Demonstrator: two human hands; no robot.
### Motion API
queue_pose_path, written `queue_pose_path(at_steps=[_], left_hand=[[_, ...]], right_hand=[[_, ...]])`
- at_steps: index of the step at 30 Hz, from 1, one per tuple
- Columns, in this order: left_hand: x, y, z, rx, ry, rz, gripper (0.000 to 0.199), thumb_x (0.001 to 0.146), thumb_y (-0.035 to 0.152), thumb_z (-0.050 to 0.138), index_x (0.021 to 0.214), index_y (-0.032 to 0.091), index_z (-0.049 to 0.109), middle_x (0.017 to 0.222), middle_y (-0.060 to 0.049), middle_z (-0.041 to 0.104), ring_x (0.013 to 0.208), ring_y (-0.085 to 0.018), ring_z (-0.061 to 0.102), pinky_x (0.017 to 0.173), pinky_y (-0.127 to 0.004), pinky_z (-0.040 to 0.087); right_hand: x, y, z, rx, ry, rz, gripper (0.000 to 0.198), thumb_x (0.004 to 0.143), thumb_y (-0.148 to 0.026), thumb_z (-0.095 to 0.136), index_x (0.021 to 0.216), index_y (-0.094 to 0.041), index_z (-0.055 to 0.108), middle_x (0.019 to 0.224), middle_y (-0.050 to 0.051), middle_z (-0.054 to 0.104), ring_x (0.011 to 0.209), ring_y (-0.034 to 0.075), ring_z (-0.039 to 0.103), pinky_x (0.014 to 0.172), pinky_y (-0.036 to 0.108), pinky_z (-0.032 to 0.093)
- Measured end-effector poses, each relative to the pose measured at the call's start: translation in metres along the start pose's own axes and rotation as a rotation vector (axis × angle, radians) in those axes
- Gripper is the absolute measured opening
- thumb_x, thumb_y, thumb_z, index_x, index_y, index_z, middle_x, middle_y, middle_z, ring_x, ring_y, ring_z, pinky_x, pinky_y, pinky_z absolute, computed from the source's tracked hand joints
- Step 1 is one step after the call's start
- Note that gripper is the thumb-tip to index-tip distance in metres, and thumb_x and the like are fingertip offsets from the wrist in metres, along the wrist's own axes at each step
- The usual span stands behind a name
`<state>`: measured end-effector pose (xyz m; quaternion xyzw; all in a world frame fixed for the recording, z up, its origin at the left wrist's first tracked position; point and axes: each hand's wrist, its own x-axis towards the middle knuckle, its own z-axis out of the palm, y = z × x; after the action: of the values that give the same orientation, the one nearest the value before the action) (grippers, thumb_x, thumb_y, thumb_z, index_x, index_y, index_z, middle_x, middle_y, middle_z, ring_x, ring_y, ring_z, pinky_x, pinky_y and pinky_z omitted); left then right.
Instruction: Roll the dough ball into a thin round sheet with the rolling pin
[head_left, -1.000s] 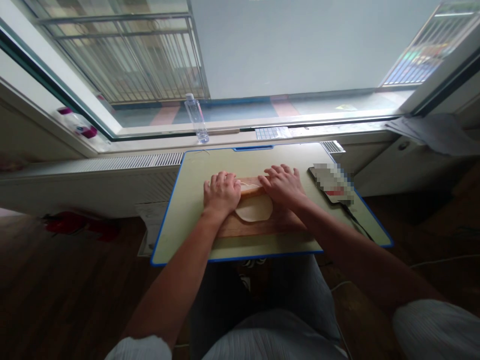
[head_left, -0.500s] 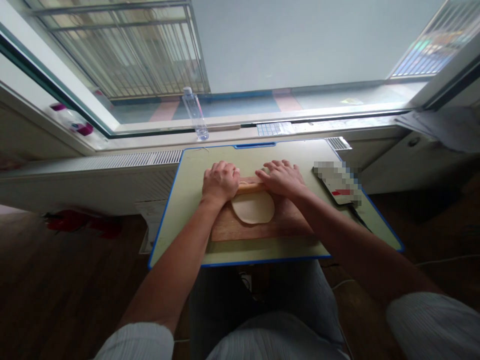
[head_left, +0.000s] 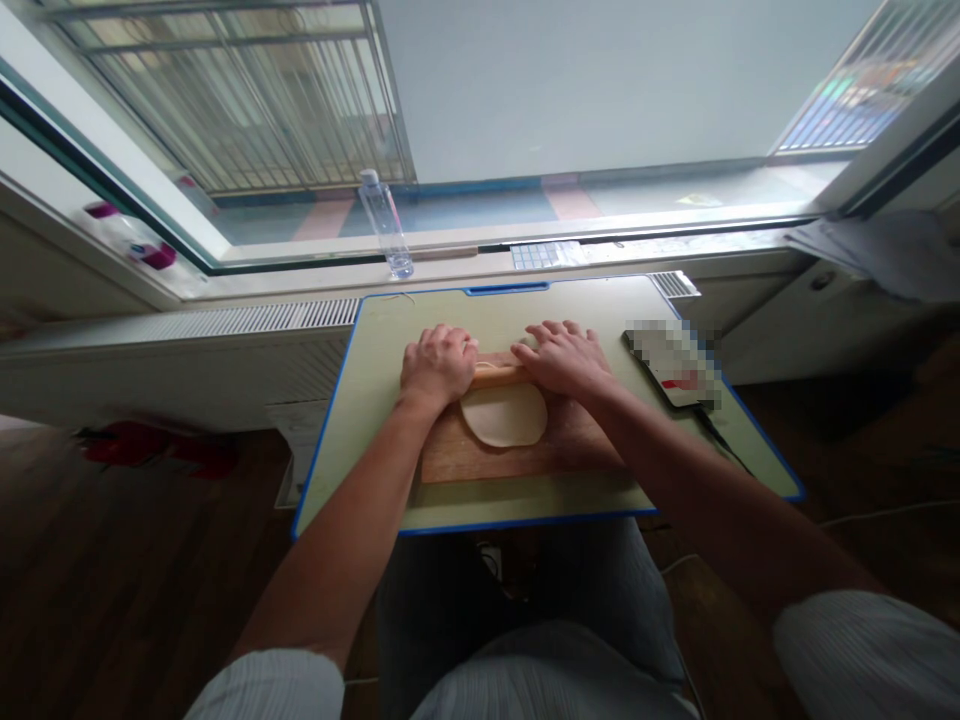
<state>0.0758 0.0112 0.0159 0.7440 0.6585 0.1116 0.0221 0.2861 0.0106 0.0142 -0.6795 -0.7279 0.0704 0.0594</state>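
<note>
Left grip (head_left: 439, 362) curled over one end, right grip (head_left: 564, 357) splayed over the other, a rolling pin (head_left: 498, 377) crosses dough (head_left: 505, 416) between them.

Left hand (head_left: 439, 365) and right hand (head_left: 564, 358) hide the ends of a rolling pin (head_left: 498, 376) at center frame; pixelation masks a phone (head_left: 670, 372), right; a sleeve (head_left: 862, 645) runs off the lower-right corner.

Rolling pin (head_left: 499, 376) shifted farther away; more near-side dough (head_left: 504, 418) showing.
</note>
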Motion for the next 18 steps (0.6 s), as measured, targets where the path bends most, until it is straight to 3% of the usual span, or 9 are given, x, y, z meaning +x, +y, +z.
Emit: queue_pose_path(at_steps=[18], left_hand=[[-0.021,0.004,0.002,0.023,0.008,0.009,0.042,0.112,0.047,0.048,0.139,0.031,0.076,0.15,-0.009,0.072,0.137,-0.033,0.061,0.118,-0.05,0.048]], right_hand=[[-0.025,0.003,0.008,-0.093,0.099,-0.065,0.064,0.113,-0.06,0.032,0.157,-0.026,0.065,0.166,0.012,0.061,0.147,0.041,0.05,0.123,0.062,0.038]])
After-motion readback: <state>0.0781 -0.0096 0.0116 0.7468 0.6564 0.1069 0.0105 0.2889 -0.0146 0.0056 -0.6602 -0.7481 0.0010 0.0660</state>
